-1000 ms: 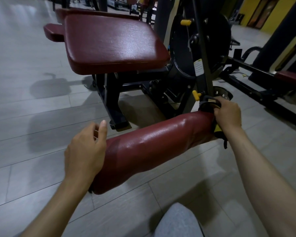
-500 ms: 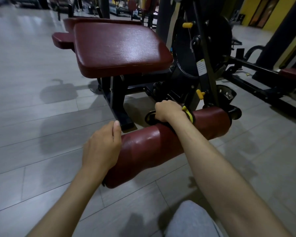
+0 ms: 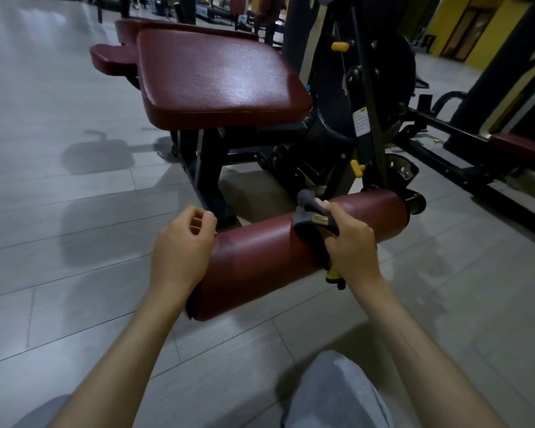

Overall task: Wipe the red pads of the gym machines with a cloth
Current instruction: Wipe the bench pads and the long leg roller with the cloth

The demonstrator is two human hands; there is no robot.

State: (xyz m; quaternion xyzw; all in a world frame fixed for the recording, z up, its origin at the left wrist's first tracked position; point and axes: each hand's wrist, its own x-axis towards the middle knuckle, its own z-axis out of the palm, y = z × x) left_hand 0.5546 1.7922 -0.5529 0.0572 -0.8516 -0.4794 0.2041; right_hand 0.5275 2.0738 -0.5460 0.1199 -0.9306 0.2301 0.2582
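Observation:
A red roller pad [image 3: 260,254] lies low across the middle of the head view, on the black frame of a gym machine. My right hand [image 3: 351,247] is shut on a dark cloth with a yellow trim [image 3: 311,217] and presses it on the top middle of the roller. My left hand [image 3: 181,248] rests on the roller's near left end, fingers loosely curled, holding nothing. Behind the roller stands the machine's large flat red bench pad [image 3: 220,81], with a smaller red pad [image 3: 110,58] at its far left.
The black machine frame and cam wheel [image 3: 365,97] with yellow knobs rise at the right of the bench. Another machine with a red pad [image 3: 522,148] sits at the far right. Grey tiled floor [image 3: 59,211] spreads to the left. My grey-trousered knee [image 3: 331,393] is at the bottom.
My right hand slid the cloth from the roller's right end leftward to its middle, then drew back over the top. My left hand stayed on the left end, its fingers curling in.

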